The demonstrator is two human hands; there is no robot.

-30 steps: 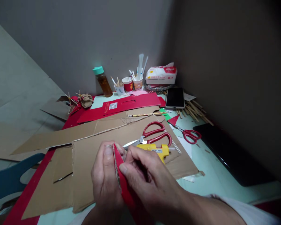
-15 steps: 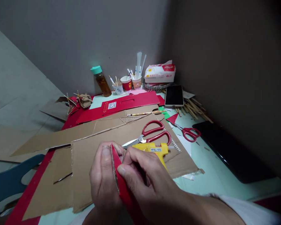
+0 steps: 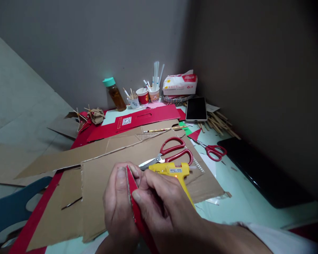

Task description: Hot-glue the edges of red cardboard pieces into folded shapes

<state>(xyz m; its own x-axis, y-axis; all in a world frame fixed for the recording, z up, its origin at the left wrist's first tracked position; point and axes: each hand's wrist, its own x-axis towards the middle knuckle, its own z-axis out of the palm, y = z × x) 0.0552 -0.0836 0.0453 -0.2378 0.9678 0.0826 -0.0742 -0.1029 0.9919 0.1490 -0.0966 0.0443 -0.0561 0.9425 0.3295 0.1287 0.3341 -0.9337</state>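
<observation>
Between my hands is a narrow red cardboard piece [image 3: 141, 224] with a torn brown edge, its pointed end up. My left hand [image 3: 120, 204] is closed around its left side, thumb near the tip. Thumb and fingers of my right hand [image 3: 164, 201] pinch it from the right. Just behind my right hand lies a yellow glue gun [image 3: 172, 169], its small orange light showing. Large red-handled scissors [image 3: 175, 150] rest beyond it on a brown cardboard sheet [image 3: 95, 190].
Farther back are a red card strip [image 3: 153, 114], a bottle [image 3: 116, 97], cups with sticks, a tissue pack [image 3: 180, 84] and a phone [image 3: 196, 109]. Smaller scissors [image 3: 214, 152], wooden sticks [image 3: 217, 123] and a black glossy object [image 3: 259, 173] lie at the right. A blue chair [image 3: 10, 204] stands left.
Both hands keep their grip on the red piece, which has turned very slightly. The view has shifted a little, and slightly more of the glue gun's handle shows.
</observation>
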